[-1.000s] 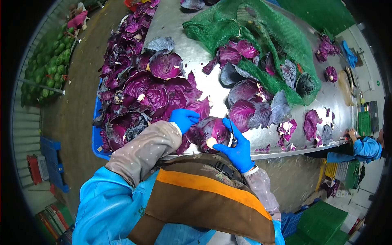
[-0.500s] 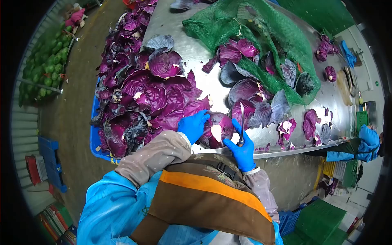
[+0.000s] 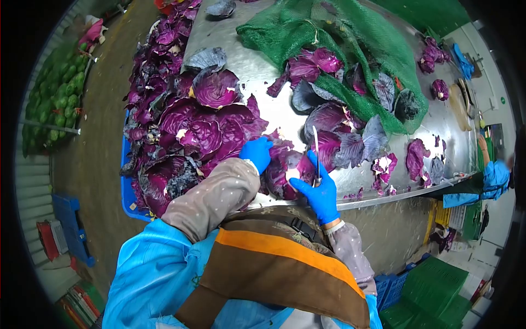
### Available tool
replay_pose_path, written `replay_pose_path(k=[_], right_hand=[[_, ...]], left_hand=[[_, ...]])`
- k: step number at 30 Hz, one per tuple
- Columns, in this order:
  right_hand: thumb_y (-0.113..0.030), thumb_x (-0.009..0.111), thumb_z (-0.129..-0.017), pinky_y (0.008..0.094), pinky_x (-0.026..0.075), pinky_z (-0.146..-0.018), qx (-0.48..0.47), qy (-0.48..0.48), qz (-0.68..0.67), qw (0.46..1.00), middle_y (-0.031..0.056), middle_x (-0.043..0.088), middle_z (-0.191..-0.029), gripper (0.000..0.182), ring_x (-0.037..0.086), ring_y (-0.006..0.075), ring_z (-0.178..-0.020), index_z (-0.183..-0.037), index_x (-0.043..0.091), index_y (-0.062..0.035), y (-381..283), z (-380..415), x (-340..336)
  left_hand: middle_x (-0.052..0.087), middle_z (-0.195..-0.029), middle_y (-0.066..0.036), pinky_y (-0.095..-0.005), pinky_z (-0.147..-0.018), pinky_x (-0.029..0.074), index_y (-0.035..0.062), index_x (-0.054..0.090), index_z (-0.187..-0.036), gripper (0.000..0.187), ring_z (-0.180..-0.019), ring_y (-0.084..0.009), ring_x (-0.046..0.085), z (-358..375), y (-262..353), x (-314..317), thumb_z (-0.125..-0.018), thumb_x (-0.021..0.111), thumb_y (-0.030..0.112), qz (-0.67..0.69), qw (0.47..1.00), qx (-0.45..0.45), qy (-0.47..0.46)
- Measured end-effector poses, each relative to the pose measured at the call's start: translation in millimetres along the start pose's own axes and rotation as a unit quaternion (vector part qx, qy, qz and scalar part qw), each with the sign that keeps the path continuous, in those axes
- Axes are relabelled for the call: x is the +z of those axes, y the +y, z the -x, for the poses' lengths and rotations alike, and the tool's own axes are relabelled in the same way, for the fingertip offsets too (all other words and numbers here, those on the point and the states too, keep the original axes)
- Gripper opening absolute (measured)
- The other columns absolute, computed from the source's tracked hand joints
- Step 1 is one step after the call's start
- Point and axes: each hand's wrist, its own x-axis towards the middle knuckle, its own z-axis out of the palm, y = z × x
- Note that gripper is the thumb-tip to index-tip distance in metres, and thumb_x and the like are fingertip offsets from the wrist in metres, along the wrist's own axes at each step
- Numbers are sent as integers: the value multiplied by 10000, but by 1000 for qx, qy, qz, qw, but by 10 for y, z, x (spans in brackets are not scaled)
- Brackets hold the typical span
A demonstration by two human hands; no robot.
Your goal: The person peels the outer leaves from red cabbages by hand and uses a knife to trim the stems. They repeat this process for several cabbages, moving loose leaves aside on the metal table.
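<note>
A purple cabbage head (image 3: 282,178) with a pale cut patch sits near the front edge of the metal table, between my blue-gloved hands. My left hand (image 3: 256,153) is at its upper left with fingers curled; whether they pinch a leaf is hidden. In my right hand (image 3: 319,192) is a knife (image 3: 316,151), its blade pointing up, while the thumb lies against the cabbage. Loose purple leaves (image 3: 205,134) are heaped left of my left hand. More outer leaves (image 3: 329,118) lie beyond the knife.
A blue crate (image 3: 127,189) holds leaves at the left. Green netting (image 3: 350,60) spreads across the back of the table (image 3: 350,205), with small cabbage pieces at the right. A co-worker (image 3: 496,178) in blue stands at the far right. Green crates (image 3: 430,290) stand low right.
My left hand has moved slightly up and left, away from the cabbage's face. The cabbage has turned, and my right thumb now reaches further across it. The co-worker's arm is now raised.
</note>
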Motion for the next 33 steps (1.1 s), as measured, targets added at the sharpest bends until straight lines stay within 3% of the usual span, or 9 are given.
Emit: replay_pose_path(k=[8,12,16,18,20,21,23,25,33], right_hand=[[-79,832,-671,351,368,-1058,-34,-88,-182,979,125,433,-1418,882,433,186,-1272,-1418,368,-8,176,125,-132],[-87,849,-644,374,314,-1099,-10,-124,-225,966,148,440,-1405,928,373,227,-1331,-1422,349,-4,389,-32,-241],[-126,869,-623,381,341,-1083,-18,-203,-145,968,168,447,-1387,913,424,254,-1296,-1383,383,17,369,-305,-275],[-211,853,-666,362,407,-1020,-51,-149,-112,981,159,525,-1311,860,518,254,-1206,-1376,407,-19,325,-348,-178],[-267,833,-701,347,441,-979,-60,-50,-38,996,158,564,-1267,828,562,253,-1158,-1380,413,-48,220,-259,-148],[-339,735,-810,344,515,-796,-160,58,159,972,147,662,-1010,732,662,242,-924,-1408,393,-94,48,-99,-172],[-352,659,-868,363,502,-670,-72,62,196,976,135,645,-844,682,655,239,-763,-1430,363,-106,-68,181,-273],[-333,544,-939,401,430,-504,-59,68,226,970,100,564,-607,610,584,241,-531,-1464,309,-129,84,381,-340],[-324,529,-933,458,458,-520,41,-5,350,936,211,636,-712,625,634,371,-628,-1476,268,-158,-20,480,-299]], left_hand=[[647,-843,-200,-518,-608,482,92,571,-949,217,-727,-398,637,-837,-58,44,-946,425,253,-139,990,-9,5],[551,-1178,-218,-469,-883,448,86,519,-1199,548,-1088,-410,523,-950,140,-836,-769,714,364,-56,980,134,139],[339,-1419,-210,-469,-1094,279,55,258,-1444,1244,-1319,-382,335,-189,452,-1074,-446,928,373,144,868,425,-214],[322,-1415,-247,-482,-1090,291,48,226,-1450,1240,-1317,-421,328,46,485,-757,-472,913,379,249,824,375,-344],[264,-1437,-269,-494,-1087,296,54,220,-1444,1217,-1323,-448,295,390,632,-783,-497,897,405,107,931,212,-278],[239,-1446,-275,-496,-1087,296,57,216,-1443,1212,-1327,-453,282,514,738,-749,-504,893,414,89,951,149,-256],[189,-1463,-289,-501,-1087,296,62,209,-1440,1202,-1335,-463,257,692,972,-651,-518,885,431,61,976,17,-209],[151,-1474,-292,-502,-1086,297,62,193,-1442,1204,-1341,-466,241,688,1048,-649,-528,880,440,48,977,11,-205],[217,-1449,-291,-488,-1094,288,-20,180,-1420,1198,-1327,-450,277,663,1042,-517,-561,865,456,24,980,19,-195]])
